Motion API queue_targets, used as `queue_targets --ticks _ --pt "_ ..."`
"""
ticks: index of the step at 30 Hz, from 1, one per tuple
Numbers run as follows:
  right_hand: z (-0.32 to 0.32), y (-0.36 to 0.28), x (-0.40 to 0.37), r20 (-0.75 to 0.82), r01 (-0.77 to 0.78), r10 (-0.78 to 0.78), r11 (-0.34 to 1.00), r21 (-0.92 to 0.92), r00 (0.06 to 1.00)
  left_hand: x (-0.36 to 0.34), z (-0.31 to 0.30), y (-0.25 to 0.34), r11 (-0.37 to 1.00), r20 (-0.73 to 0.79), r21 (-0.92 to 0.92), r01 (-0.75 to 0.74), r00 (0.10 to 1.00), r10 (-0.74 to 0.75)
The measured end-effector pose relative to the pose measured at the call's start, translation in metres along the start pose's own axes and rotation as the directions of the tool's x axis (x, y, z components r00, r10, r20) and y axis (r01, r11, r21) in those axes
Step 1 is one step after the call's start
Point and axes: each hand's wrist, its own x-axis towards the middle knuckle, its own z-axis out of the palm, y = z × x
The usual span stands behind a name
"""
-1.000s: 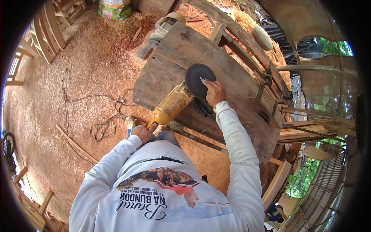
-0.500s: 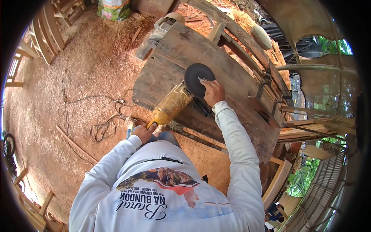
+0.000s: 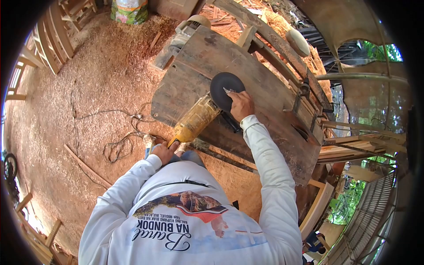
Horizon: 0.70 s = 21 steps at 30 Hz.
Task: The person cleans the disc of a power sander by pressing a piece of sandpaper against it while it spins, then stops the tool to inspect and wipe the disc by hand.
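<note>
Head-cam view, looking down: a person in a long-sleeved white shirt (image 3: 198, 247) is at the near edge of a worn wooden table (image 3: 274, 141), w/ a yellow power grinder (image 3: 195, 119) slanting across that edge, closer to the table's L corner than its R end. Its long axis runs from the L hand (image 3: 164, 152), by the person's waist, over the near edge & up to a dark round disc (image 3: 224, 83), face up abt midway btwn the table's near & far edges. L hand is wrapped on the grinder's rear end, just outside the near edge. R hand (image 3: 242, 106) comes in from the R; thumb & fingers look pinched together on a small pale piece (image 3: 227, 91) abt at the disc's centre; can't tell what it is or if it's fixed there. Most of the disc lies past the R fingertips, toward the table's L & far edges; R hand is right at it, L hand well apart at the opp. end. A black side handle (image 3: 231, 123) juts out below the disc, near the R wrist. Thin cord (image 3: 134, 115) lies on the shavings-strewn floor (image 3: 101, 84) off the table's L corner; any join to the grinder isn't clear.
</note>
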Motion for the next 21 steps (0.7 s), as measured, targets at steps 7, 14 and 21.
queue_targets --ticks 7,14,21 --pt "0.006 0.000 0.001 -0.026 -0.010 0.011 0.998 0.057 1.000 0.004 0.003 -0.004 1.000 0.034 -0.015 0.000 0.999 0.000" --pt "0.006 -0.003 0.003 -0.039 -0.006 0.009 0.998 0.060 0.999 -0.002 -0.005 0.003 0.999 0.013 0.037 -0.005 1.000 0.005" --pt "0.007 -0.002 0.003 -0.045 -0.003 0.006 0.998 0.064 0.999 0.005 0.008 -0.008 1.000 0.014 0.020 -0.009 1.000 0.008"
